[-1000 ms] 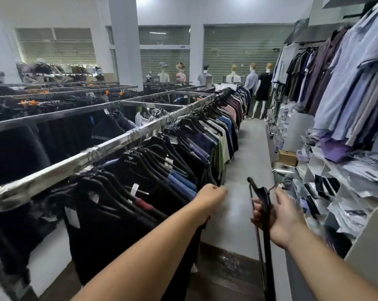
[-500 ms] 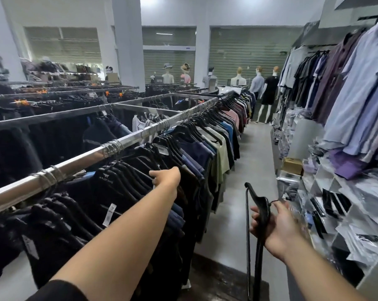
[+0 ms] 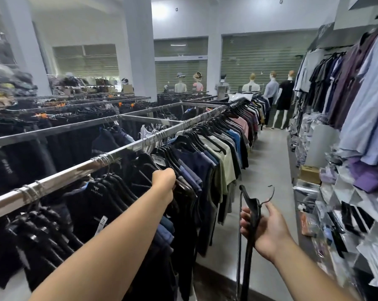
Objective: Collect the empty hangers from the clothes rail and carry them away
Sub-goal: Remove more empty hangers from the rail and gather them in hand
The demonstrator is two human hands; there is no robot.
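A long chrome clothes rail (image 3: 59, 181) runs from lower left towards the far middle, packed with dark shirts on black hangers (image 3: 183, 146). My left hand (image 3: 164, 181) reaches into the garments just below the rail, fingers curled on the shoulder of a black hanger; whether that hanger is empty is hidden. My right hand (image 3: 268, 231) is over the aisle and grips a black empty hanger (image 3: 250, 216) that hangs downward, its wire hook pointing up and right.
A grey aisle floor (image 3: 268, 161) runs ahead between the rail and a right-hand wall display of shirts (image 3: 362, 101) and packaged goods (image 3: 327, 213). Mannequins (image 3: 285, 94) stand at the aisle's far end. More rails (image 3: 75, 124) fill the left.
My left hand has moved forward along the rail and deeper into the hanging clothes. My right hand has kept hold of the black hanger, raising it slightly as the view advanced.
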